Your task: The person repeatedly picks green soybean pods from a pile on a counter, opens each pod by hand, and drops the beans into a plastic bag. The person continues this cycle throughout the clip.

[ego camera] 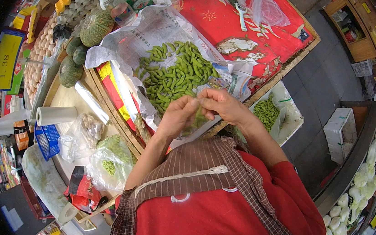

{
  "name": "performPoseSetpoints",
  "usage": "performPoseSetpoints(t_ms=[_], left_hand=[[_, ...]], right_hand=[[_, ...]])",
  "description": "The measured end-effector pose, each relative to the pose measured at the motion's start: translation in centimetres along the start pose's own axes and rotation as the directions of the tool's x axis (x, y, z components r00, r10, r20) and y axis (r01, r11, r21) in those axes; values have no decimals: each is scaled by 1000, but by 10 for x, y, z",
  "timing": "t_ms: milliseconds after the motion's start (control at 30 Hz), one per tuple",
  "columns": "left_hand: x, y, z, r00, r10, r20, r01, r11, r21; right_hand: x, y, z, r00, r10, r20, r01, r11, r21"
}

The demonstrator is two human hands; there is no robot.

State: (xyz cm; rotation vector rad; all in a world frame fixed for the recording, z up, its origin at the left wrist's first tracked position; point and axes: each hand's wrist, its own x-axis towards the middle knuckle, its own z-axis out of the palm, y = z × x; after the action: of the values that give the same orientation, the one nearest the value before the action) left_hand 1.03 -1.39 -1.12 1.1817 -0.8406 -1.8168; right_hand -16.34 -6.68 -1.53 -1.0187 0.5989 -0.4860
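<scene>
My left hand (181, 110) and my right hand (223, 104) meet over the near edge of the table, thumbs and fingertips pinched close together. Whatever is between the fingertips is too small or too hidden to make out. Just beyond them, green soybean pods (179, 73) are spread in a loose heap on sheets of newspaper (124, 36). Below the hands, partly covered by them, hangs translucent plastic (198, 121) with a green tint; its contents are unclear.
A foam box (292, 120) holding more pods stands right of the table. Green pumpkins (97, 28), a plastic jar (118, 8) and egg trays (77, 9) lie left. A peeler (242, 18) rests on the red sheet (208, 20). Bagged green beans (111, 164) sit near my left forearm.
</scene>
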Motion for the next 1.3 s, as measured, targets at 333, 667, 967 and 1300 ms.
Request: performPoseSetpoints(t_ms=[333, 667, 967, 1300], left_hand=[[-2, 5, -6, 973, -230, 34, 228, 972, 58], [8, -2, -16, 950, -303, 70, 310, 940, -143], [35, 5, -26, 951, -296, 87, 308, 904, -296], [101, -16, -43, 949, 313, 42, 39, -248, 968]], right_hand=[[-5, 10, 6, 978, 155, -139, -147, 987, 64], [-2, 10, 15, 950, -99, -297, -29, 918, -396], [-71, -4, -43, 830, -288, -478, 80, 909, -409], [-164, 8, -109, 445, -256, -858, -548, 680, -487]])
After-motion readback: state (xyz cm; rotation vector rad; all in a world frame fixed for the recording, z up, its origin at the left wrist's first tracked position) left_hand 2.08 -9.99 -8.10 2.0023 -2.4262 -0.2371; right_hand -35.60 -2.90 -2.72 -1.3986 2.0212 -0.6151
